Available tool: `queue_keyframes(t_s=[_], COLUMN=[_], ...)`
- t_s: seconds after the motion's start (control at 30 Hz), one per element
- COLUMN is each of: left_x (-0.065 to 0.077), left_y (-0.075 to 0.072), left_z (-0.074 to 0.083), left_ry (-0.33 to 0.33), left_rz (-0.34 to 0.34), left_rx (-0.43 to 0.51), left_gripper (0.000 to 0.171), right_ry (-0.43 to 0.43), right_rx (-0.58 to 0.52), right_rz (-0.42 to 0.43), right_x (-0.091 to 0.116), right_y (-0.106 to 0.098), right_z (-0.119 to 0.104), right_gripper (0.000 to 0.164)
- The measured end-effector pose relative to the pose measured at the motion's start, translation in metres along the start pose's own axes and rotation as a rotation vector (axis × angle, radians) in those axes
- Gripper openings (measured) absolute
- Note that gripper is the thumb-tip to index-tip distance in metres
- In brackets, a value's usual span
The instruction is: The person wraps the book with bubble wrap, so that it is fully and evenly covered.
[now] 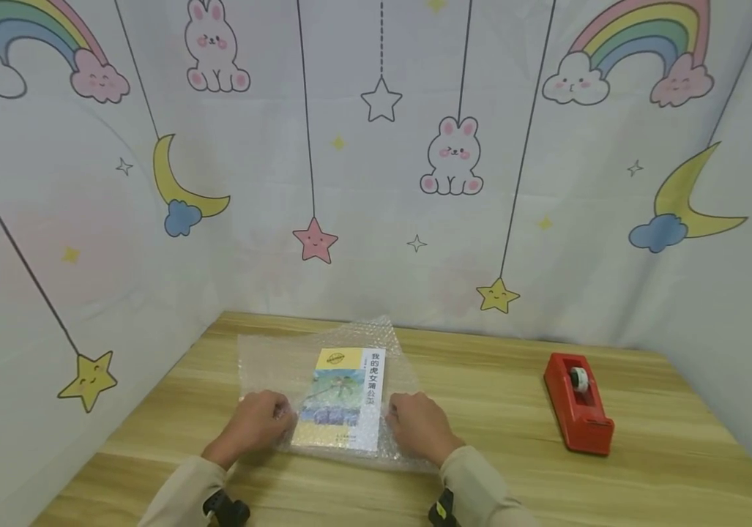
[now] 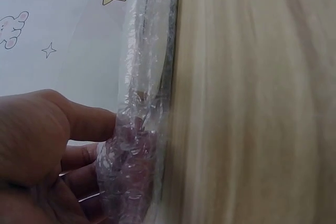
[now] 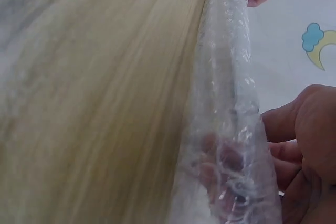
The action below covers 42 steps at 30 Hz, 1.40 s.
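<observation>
A book [image 1: 339, 391] with a yellow, blue and white cover lies on a sheet of clear bubble wrap [image 1: 269, 359], and a layer of the wrap overlaps the cover's lower part. At the book's left side my left hand [image 1: 253, 424] pinches the wrap. My right hand [image 1: 423, 426] grips it on the opposite side. In the left wrist view, the thumb presses on the folded bubble wrap [image 2: 139, 103] with fingers behind it. Through the bubble wrap [image 3: 223, 87] in the right wrist view, fingertips of the right hand [image 3: 310, 145] show blurred.
A red tape dispenser [image 1: 578, 406] with a roll in it stands on the right of the wooden table [image 1: 501, 410]. White cloth walls [image 1: 376, 278] printed with stars, moons and rabbits enclose the table's back and sides.
</observation>
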State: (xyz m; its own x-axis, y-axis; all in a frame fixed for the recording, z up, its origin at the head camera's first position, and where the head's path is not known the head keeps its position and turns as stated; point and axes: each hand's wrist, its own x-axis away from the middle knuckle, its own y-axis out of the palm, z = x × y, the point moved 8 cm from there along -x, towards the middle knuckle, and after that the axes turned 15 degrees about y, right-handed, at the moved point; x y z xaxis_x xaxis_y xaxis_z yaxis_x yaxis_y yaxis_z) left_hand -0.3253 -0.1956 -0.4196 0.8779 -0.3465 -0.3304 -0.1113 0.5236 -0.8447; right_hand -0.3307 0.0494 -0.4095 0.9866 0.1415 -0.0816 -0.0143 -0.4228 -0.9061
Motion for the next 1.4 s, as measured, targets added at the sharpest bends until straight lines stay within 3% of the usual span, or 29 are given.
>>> queue_keyframes(t_s=[0.13,0.3,0.53,0.87,1.07,1.23,1.4], left_x=[0.001,0.001,0.0,0.0,0.001,0.0,-0.003], left_y=[0.001,0.001,0.002,0.001,-0.006,-0.018,-0.04], left_z=[-0.001,-0.002,-0.002,-0.002,-0.004,-0.018,-0.036], left_ry=[-0.013,-0.024,-0.019,-0.038,-0.055,-0.077,-0.116], left_rz=[-0.006,-0.005,-0.007,-0.023,-0.004,0.028,0.104], left_rx=[0.019,0.018,0.007,0.02,0.013,-0.002,-0.066], left_gripper=[0.019,0.019,0.017,0.019,0.012,0.012,0.017], right_ry=[0.024,-0.033,-0.072,-0.073,-0.054,-0.034,-0.017], right_rx=[0.011,0.063,0.114,0.142,0.089,0.094,0.11], right_rz=[-0.003,0.035,0.08,0.034,0.002,-0.013,-0.027], right_x=[0.004,0.013,0.02,0.019,0.017,0.017,0.016], right_y=[-0.001,-0.003,-0.003,0.008,0.013,0.013,0.014], right_z=[-0.005,-0.016,-0.025,-0.027,-0.023,-0.023,-0.023], right_gripper=[0.034,0.051,0.044,0.039,0.039,0.04,0.04])
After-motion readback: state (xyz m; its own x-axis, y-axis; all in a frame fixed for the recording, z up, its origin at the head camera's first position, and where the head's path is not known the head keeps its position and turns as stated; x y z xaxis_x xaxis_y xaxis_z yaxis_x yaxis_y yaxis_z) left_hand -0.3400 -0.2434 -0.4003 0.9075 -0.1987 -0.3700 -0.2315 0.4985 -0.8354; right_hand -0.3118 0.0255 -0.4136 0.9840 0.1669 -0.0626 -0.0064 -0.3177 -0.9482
